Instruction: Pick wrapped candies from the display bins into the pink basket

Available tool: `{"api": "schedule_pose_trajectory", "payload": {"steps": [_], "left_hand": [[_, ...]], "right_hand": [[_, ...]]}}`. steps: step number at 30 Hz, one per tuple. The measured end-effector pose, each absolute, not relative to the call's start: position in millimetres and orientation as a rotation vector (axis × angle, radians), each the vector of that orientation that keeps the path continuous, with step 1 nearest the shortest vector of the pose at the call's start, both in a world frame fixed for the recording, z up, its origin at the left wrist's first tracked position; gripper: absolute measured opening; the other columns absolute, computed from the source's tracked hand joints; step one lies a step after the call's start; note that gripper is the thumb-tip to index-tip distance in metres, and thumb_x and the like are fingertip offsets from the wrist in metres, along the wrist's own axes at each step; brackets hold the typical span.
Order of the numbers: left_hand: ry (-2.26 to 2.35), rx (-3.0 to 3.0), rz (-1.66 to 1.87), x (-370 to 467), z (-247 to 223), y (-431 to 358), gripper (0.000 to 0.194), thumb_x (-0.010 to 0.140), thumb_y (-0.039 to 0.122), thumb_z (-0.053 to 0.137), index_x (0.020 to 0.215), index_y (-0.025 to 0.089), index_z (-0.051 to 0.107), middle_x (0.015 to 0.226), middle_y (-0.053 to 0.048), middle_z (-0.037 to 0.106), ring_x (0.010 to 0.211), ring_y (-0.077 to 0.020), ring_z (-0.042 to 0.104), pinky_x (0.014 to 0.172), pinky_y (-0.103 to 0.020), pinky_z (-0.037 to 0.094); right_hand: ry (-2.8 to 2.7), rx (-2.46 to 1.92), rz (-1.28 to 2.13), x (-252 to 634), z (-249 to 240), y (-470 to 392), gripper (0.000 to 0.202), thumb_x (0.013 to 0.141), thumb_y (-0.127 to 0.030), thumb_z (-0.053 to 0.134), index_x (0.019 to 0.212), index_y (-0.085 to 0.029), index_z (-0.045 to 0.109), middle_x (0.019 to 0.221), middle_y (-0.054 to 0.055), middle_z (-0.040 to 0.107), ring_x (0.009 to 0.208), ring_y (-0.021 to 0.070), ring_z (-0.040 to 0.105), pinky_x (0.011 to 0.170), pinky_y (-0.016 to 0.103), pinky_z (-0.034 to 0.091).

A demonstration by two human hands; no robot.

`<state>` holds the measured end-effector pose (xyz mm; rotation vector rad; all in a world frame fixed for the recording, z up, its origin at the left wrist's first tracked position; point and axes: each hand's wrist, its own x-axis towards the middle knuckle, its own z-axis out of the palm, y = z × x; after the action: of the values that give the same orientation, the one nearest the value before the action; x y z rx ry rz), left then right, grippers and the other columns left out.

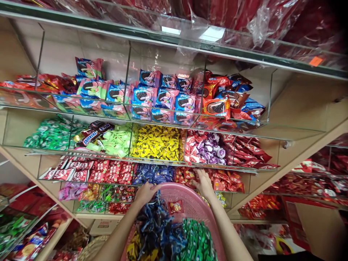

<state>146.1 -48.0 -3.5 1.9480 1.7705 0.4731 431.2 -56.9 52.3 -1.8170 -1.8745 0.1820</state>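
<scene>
plainly pink and perforated, the basket (191,199) meets the left hand (146,192), grip unclear; the right hand (204,185) has fingers (200,174) spread.

The left hand (146,193) is at the rim of a pink basket (197,207); the right hand (204,184), fingers spread, is at the red packets (186,174) on a shelf. In the basket lie blue sweets (155,221), green sweets (198,239) and one red packet (175,207). Yellow sweets (157,143) fill a compartment above.
</scene>
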Motion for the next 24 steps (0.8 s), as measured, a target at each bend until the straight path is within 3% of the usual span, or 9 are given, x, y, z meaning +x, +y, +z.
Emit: {"api": "schedule_pose_trajectory", "payload": {"steps": [2, 6, 10, 16, 24], "left_hand": [[1.769, 1.940, 0.478, 145.9, -3.2, -48.6, 0.062, 0.072, 0.073, 0.029, 0.050, 0.018, 0.048, 0.048, 0.003, 0.043, 0.049, -0.0099, 0.038, 0.051, -0.020, 0.021], [1.773, 1.924, 0.480, 146.1, -1.6, -50.6, 0.063, 0.072, 0.073, 0.027, 0.051, 0.018, 0.049, 0.049, 0.003, 0.043, 0.049, -0.0101, 0.039, 0.051, -0.020, 0.022], [1.790, 1.929, 0.493, 146.6, -0.4, -52.2, 0.062, 0.073, 0.072, 0.028, 0.052, 0.018, 0.050, 0.050, 0.003, 0.045, 0.049, -0.0103, 0.038, 0.050, -0.020, 0.022], [1.795, 1.924, 0.503, 147.6, -0.7, -52.3, 0.063, 0.072, 0.073, 0.029, 0.050, 0.017, 0.050, 0.049, 0.003, 0.044, 0.049, -0.0100, 0.038, 0.049, -0.020, 0.020], [1.822, 1.901, 0.495, 148.8, -1.9, -54.6, 0.066, 0.070, 0.076, 0.027, 0.053, 0.017, 0.052, 0.051, 0.002, 0.048, 0.050, -0.0103, 0.041, 0.048, -0.020, 0.020]], "right_hand": [[-1.939, -1.832, 0.212, 434.0, 43.0, -46.4, 0.053, 0.072, -0.026, 0.052, 0.123, -0.025, 0.040, 0.124, 0.006, 0.047, 0.107, 0.0240, 0.041, 0.084, 0.035, 0.031], [-1.987, -1.878, 0.336, 434.1, 25.0, -32.2, 0.058, 0.070, -0.021, 0.053, 0.125, -0.026, 0.037, 0.126, 0.006, 0.045, 0.118, 0.0245, 0.033, 0.091, 0.041, 0.024], [-1.959, -1.834, 0.291, 437.3, 14.6, -28.9, 0.052, 0.072, -0.020, 0.050, 0.123, -0.025, 0.039, 0.123, 0.007, 0.048, 0.117, 0.0238, 0.036, 0.093, 0.042, 0.023], [-1.872, -1.759, 0.282, 440.4, 27.2, -40.8, 0.048, 0.073, -0.033, 0.054, 0.119, -0.025, 0.043, 0.118, 0.006, 0.052, 0.111, 0.0256, 0.042, 0.091, 0.045, 0.027], [-1.952, -1.344, 0.712, 391.7, 55.2, -92.9, 0.050, 0.071, -0.035, 0.061, 0.116, -0.023, 0.045, 0.105, 0.004, 0.057, 0.095, 0.0186, 0.052, 0.082, 0.030, 0.040]]}}
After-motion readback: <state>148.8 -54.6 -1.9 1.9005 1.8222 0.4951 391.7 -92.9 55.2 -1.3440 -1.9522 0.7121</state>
